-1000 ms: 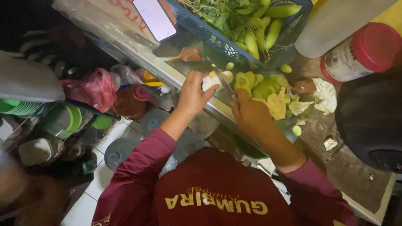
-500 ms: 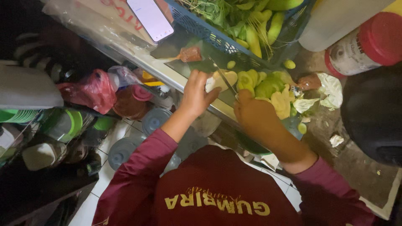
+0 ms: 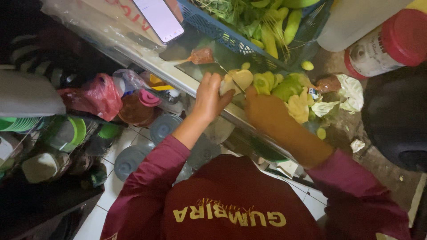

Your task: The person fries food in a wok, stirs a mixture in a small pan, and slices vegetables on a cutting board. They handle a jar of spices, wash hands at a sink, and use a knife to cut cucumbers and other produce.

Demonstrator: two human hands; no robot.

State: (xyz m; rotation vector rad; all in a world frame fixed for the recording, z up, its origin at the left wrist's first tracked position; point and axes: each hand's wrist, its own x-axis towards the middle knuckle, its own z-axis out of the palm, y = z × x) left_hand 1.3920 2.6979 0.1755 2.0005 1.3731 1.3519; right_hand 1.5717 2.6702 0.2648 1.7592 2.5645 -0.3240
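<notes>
While both hands (image 3: pixel 209 95) (image 3: pixel 262 109) grip pale slices (image 3: pixel 238 80), a red-capped jar (image 3: pixel 387 44) with a white label stands far right.

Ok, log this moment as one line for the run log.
left hand: on pale vegetable piece | right hand: beside cut green vegetables | blue basket behind | phone on counter

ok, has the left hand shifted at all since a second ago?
No, not noticeably. The left hand keeps about the same gap to the phone and the blue basket, with its fingertips at the pale slice.
</notes>
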